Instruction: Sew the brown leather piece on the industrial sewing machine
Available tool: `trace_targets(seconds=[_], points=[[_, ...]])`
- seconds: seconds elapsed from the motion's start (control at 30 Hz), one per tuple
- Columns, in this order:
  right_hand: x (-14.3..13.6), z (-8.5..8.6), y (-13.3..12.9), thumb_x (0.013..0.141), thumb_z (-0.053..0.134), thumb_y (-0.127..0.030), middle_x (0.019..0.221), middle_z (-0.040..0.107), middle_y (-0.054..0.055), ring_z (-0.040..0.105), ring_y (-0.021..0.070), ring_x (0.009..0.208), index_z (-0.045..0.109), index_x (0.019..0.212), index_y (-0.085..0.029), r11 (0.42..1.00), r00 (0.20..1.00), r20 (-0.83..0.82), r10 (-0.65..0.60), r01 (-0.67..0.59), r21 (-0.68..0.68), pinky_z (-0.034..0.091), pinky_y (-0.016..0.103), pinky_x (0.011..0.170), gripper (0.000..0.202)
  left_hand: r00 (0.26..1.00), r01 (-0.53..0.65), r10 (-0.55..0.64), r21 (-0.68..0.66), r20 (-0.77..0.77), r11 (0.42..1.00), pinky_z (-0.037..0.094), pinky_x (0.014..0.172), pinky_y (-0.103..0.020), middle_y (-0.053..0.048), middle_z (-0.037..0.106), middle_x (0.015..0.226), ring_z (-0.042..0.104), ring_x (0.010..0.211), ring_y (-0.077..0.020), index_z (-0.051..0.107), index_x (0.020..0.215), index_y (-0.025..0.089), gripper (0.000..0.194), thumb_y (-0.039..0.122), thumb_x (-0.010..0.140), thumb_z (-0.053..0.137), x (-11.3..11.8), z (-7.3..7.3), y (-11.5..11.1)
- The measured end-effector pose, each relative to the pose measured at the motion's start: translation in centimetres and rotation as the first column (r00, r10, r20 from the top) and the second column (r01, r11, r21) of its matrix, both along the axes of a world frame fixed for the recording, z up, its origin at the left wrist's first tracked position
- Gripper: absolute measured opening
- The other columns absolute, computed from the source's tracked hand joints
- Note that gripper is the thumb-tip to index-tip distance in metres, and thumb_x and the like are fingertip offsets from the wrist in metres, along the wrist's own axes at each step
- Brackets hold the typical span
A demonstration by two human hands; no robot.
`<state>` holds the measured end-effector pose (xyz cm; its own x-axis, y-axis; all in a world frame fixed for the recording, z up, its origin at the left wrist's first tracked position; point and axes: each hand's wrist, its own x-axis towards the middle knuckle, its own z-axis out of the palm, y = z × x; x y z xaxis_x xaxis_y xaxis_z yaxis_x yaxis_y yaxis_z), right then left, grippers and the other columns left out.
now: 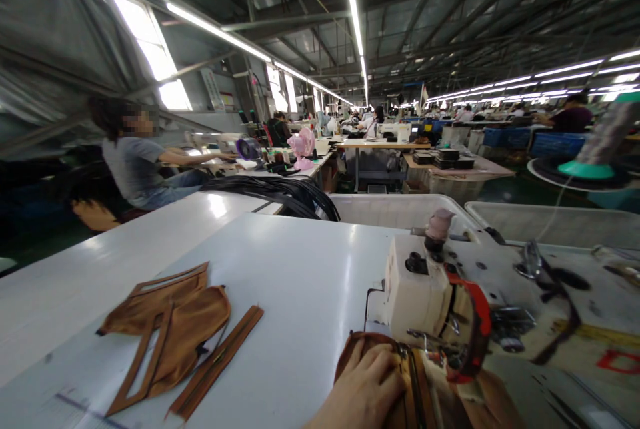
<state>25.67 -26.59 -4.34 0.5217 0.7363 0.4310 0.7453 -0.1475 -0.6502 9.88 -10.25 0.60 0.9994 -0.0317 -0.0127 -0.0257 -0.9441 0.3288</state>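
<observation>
**Brown leather under the sewing head**

Across the far left, a person in a grey shirt sits at a neighbouring bench, arm stretched toward their own work. Nearer, on the white table, lies a loose pile of brown leather cut pieces: a frame-shaped strip, a rounded panel and a long narrow strip, overlapping one another and well apart from the machine. Behind them a bundle of black straps hangs over the table's far edge, and a pink desk fan stands on a bench further back.

At the bottom centre, the left hand lies flat, fingers spread and pressing down on a brown leather workpiece; it grips nothing, only holds the piece against the table. That workpiece sits right at the foot of the cream sewing machine, its stitched edge just beside the presser foot, touching the hand.

Right of the needle area, the leather continues under an orange guard. The right hand is out of view. A thread cone on a green base stands at the far right, above a white bin.
</observation>
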Motion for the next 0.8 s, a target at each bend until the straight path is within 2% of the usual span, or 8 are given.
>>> trace_targets(seconds=[0.07, 0.17, 0.23, 0.33, 0.47, 0.6, 0.7, 0.8], points=[[-0.1, 0.4, 0.1, 0.093, 0.028, -0.044, 0.076, 0.070, 0.007, 0.066, 0.0162, 0.068, 0.064, 0.081, -0.020, 0.999, 0.999, -0.019, 0.040, -0.041, -0.035, 0.051, 0.018, 0.060, 0.044, 1.000, -0.002, 0.002, -0.011, -0.017, 1.000, 0.031, 0.108, -0.045, -0.007, 0.054, 0.121, 0.039, 0.126, -0.0222, 0.049, 0.115, 0.022, 0.025, 0.033, 0.093, 0.045, 0.0, 0.3, -0.1], [-0.4, 0.5, 0.4, 0.089, 0.038, -0.046, 0.087, 0.071, 0.006, 0.067, 0.0185, 0.081, 0.066, 0.089, -0.021, 0.976, 0.989, -0.114, 0.096, -0.116, -0.185, 0.053, 0.021, 0.070, 0.038, 1.000, -0.008, 0.008, -0.021, -0.021, 1.000, 0.030, 0.109, -0.044, -0.007, 0.054, 0.122, 0.039, 0.126, -0.0215, 0.049, 0.115, 0.022, 0.025, 0.033, 0.093, 0.045, 0.0, 0.6, -0.3], [-0.7, 0.3, 0.8, 0.083, 0.048, -0.050, 0.095, 0.070, 0.006, 0.065, 0.0228, 0.091, 0.066, 0.094, -0.022, 0.923, 0.983, -0.179, 0.030, -0.096, -0.372, 0.052, 0.029, 0.080, 0.035, 1.000, -0.016, 0.015, -0.026, -0.020, 1.000, 0.030, 0.109, -0.043, -0.007, 0.054, 0.122, 0.038, 0.127, -0.0213, 0.049, 0.116, 0.022, 0.026, 0.033, 0.093, 0.045, 0.0, 0.6, -0.4], [-1.0, -0.2, 1.3, 0.080, 0.050, -0.051, 0.088, 0.070, 0.007, 0.065, 0.0258, 0.087, 0.068, 0.088, -0.021, 0.821, 0.985, -0.160, -0.058, -0.044, -0.569, 0.051, 0.038, 0.081, 0.036, 1.000, -0.024, 0.023, -0.029, -0.020, 0.999, 0.028, 0.110, -0.044, -0.006, 0.053, 0.123, 0.036, 0.128, -0.0210, 0.048, 0.119, 0.023, 0.028, 0.034, 0.094, 0.043, -0.1, 0.6, -0.3], [-1.2, -0.3, 1.7, 0.085, 0.047, -0.045, 0.084, 0.070, 0.004, 0.065, 0.0229, 0.083, 0.067, 0.083, -0.023, 0.841, 0.997, -0.077, -0.007, -0.036, -0.539, 0.050, 0.035, 0.075, 0.030, 1.000, -0.025, 0.025, -0.053, -0.015, 0.998, 0.025, 0.111, -0.045, -0.006, 0.052, 0.127, 0.037, 0.128, -0.0215, 0.046, 0.122, 0.024, 0.033, 0.036, 0.092, 0.047, -0.2, 0.8, -0.1], [-1.4, 1.0, 2.0, 0.088, 0.046, -0.031, 0.080, 0.070, 0.000, 0.066, 0.0177, 0.075, 0.066, 0.079, -0.026, 0.883, 0.994, 0.066, 0.089, -0.048, -0.466, 0.047, 0.026, 0.065, 0.022, 1.000, -0.017, 0.015, -0.082, -0.026, 0.996, 0.023, 0.112, -0.046, -0.005, 0.050, 0.129, 0.036, 0.129, -0.0221, 0.045, 0.124, 0.026, 0.039, 0.040, 0.088, 0.051, -0.1, 1.0, 0.0], [-1.5, 2.2, 2.1, 0.087, 0.040, -0.015, 0.074, 0.069, -0.005, 0.065, 0.0155, 0.068, 0.063, 0.074, -0.028, 0.891, 0.956, 0.228, 0.184, -0.063, -0.450, 0.041, 0.025, 0.057, 0.029, 0.999, -0.011, 0.008, -0.093, -0.032, 0.996, 0.021, 0.113, -0.045, -0.004, 0.050, 0.130, 0.032, 0.131, -0.0212, 0.044, 0.125, 0.026, 0.040, 0.039, 0.088, 0.050, -0.2, 1.0, 0.1], [-1.4, 2.6, 1.9, 0.083, 0.036, -0.009, 0.073, 0.069, -0.005, 0.064, 0.0156, 0.065, 0.065, 0.076, -0.029, 0.897, 0.919, 0.321, 0.228, -0.070, -0.437, 0.039, 0.026, 0.054, 0.036, 0.999, -0.015, 0.013, -0.086, -0.030, 0.996, 0.020, 0.113, -0.047, -0.004, 0.049, 0.131, 0.031, 0.132, -0.0204, 0.042, 0.126, 0.026, 0.041, 0.036, 0.087, 0.051, -0.3, 0.8, 0.2]])
